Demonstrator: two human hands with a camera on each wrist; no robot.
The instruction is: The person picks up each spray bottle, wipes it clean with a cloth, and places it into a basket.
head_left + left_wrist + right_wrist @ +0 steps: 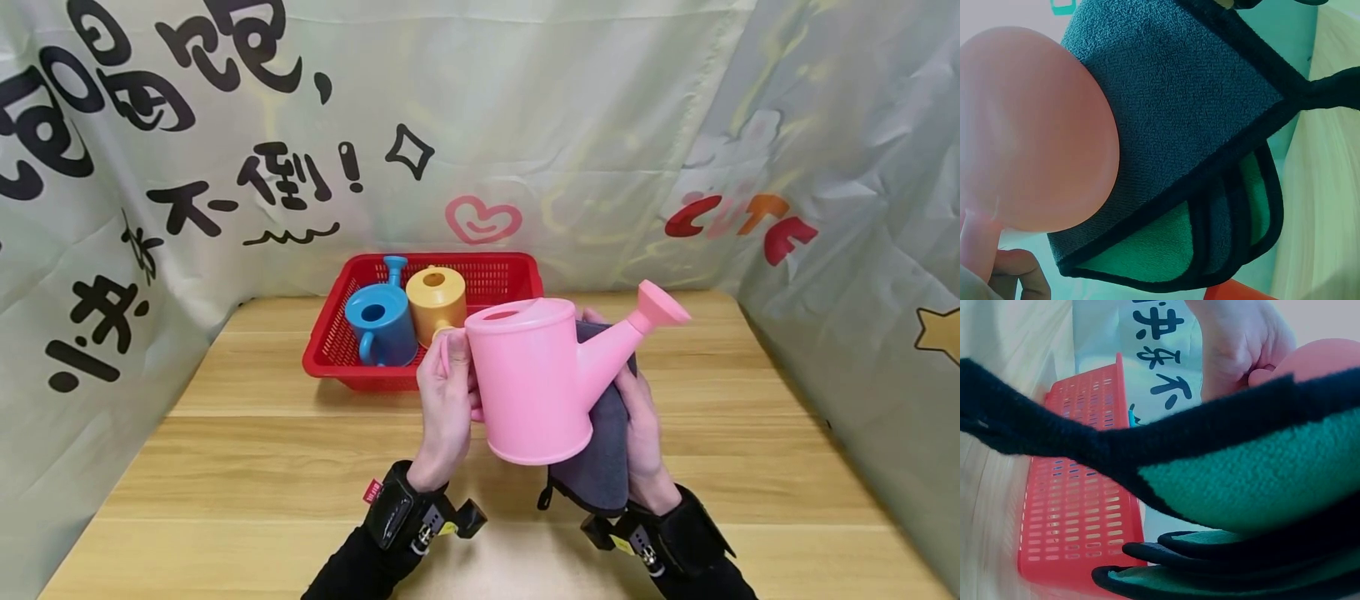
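Note:
A pink toy watering can is held up above the table, its spout pointing right. Curled round its handle is my left hand. On the spout side, my right hand holds a folded dark grey cloth against the can; the can and cloth hide part of its fingers. The left wrist view shows the can's rounded bottom beside the cloth, whose folds have green inner faces and black edging. The cloth covers much of the right wrist view.
Behind the hands stands a red perforated basket on the wooden table. Inside it are a blue watering can and a yellow one. Fabric walls with writing and drawings surround the table's back and sides.

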